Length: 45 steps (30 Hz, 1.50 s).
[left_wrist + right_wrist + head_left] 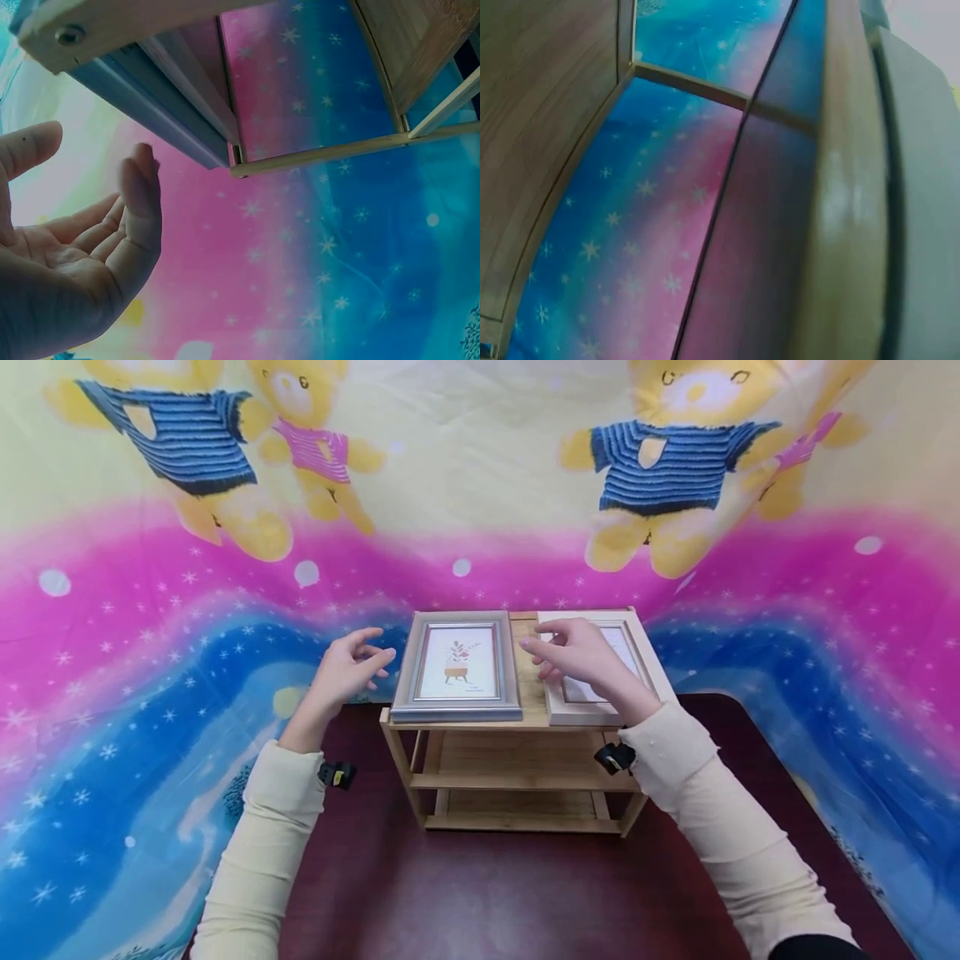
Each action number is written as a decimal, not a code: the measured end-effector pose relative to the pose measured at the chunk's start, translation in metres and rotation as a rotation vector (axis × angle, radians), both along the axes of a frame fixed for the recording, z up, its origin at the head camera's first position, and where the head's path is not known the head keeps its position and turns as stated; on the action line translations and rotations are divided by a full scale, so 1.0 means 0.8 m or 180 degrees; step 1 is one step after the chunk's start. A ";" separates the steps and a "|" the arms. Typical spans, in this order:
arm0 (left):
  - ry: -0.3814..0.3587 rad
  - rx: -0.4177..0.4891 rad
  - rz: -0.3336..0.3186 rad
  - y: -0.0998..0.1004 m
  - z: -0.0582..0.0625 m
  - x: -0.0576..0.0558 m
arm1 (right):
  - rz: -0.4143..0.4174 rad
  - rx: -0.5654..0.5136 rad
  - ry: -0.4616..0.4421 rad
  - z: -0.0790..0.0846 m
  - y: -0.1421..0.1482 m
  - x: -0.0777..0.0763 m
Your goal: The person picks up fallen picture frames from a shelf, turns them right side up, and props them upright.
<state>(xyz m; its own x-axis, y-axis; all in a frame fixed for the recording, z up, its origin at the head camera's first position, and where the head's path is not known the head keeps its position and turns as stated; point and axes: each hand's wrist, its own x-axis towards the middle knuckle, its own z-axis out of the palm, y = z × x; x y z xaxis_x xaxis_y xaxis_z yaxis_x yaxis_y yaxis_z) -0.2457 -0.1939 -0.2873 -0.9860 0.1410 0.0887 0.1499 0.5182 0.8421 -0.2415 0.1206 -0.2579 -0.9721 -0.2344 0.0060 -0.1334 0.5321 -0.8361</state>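
Observation:
On the top board of a small wooden shelf (531, 693) lie two picture frames. The silver-grey picture frame (406, 681) on the left holds a print of a plant in a pot. To its right is a white picture frame (558, 708), partly hidden by my right hand (585, 653). That hand is over the frame's left part, fingers loosely bent and holding nothing; contact with the frame cannot be told. My left hand (347, 670) hovers just left of the silver-grey frame, thumb and fingers apart. In the left wrist view, nothing lies in my left hand (82, 262).
Two lower wooden shelves (517, 781) sit beneath the top board. The unit stands on a dark red tabletop (517, 893). A cloth backdrop (465, 485) with teddy bears surrounds it at the back and sides.

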 end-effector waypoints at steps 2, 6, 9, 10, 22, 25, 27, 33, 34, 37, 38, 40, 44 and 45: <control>-0.0119 -0.0010 -0.0041 0.000 0.000 -0.006 | 0.0006 -0.0044 -0.0060 0.000 -0.006 -0.003; -0.0354 0.0033 -0.0134 0.002 0.000 -0.018 | 0.0009 0.0018 -0.0174 0.003 -0.018 -0.008; -0.0534 0.0116 -0.0186 0.004 0.000 -0.025 | -0.0043 0.0138 -0.0243 0.006 -0.026 -0.012; -0.0593 0.0152 -0.0196 0.005 -0.001 -0.028 | -0.0061 0.0193 -0.0260 0.006 -0.028 -0.013; -0.0930 0.0252 -0.0491 0.010 -0.004 -0.043 | 0.0071 0.0739 0.0150 0.001 -0.046 -0.015; -0.0934 0.0236 -0.0574 0.010 -0.004 -0.044 | 0.0139 0.0777 0.0291 -0.001 -0.049 -0.014; -0.0932 0.0249 -0.0598 0.010 -0.005 -0.045 | 0.0174 0.0768 0.0331 -0.001 -0.049 -0.014; -0.0862 0.0340 -0.0615 0.011 -0.006 -0.046 | 0.0181 0.0767 0.0361 -0.003 -0.049 -0.014; -0.0849 0.0362 -0.0606 0.011 -0.007 -0.046 | 0.0174 0.0769 0.0370 -0.003 -0.050 -0.014; -0.0819 0.0431 -0.0575 0.009 -0.010 -0.046 | 0.0129 0.0751 0.0386 -0.003 -0.051 -0.013; -0.0802 0.0456 -0.0563 0.009 -0.011 -0.046 | 0.0115 0.0743 0.0400 -0.002 -0.051 -0.012; -0.0755 0.0497 -0.0542 0.009 -0.011 -0.045 | 0.0098 0.0742 0.0455 -0.001 -0.050 -0.011; -0.0644 0.0530 -0.0502 0.010 -0.011 -0.042 | 0.0069 0.0654 0.0520 -0.002 -0.048 -0.012; -0.0621 0.0532 -0.0495 0.010 -0.011 -0.041 | 0.0062 0.0631 0.0530 -0.003 -0.047 -0.013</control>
<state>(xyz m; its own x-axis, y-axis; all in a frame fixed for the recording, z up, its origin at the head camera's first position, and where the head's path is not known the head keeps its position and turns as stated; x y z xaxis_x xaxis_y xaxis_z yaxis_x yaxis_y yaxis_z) -0.2787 -0.1861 -0.2961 -0.9545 0.2910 -0.0657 0.0434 0.3535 0.9344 -0.2516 0.0828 -0.2603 -0.9569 -0.2655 0.1175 -0.2722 0.6795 -0.6813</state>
